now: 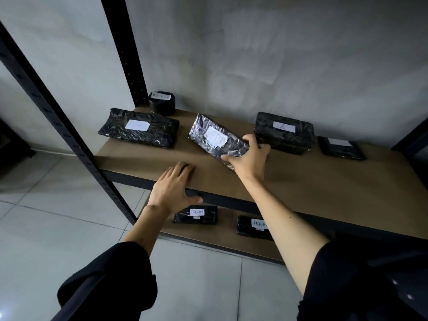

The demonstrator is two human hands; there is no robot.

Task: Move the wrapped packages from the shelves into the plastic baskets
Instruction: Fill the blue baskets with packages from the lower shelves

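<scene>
The right hand grips a tilted wrapped package above the shelf, while the left hand, fingers straight, rests on the shelf's front edge

Your right hand grips a tilted package marked RETURN near the shelf's middle. Your left hand rests flat on the shelf's front edge, fingers straight.

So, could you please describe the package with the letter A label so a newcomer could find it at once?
Start at the upper shelf against the wall. Right of the right hand sits the A package, a tall black-wrapped box. Its white label reads only A, whereas nearby legible labels read RETURN.
</scene>
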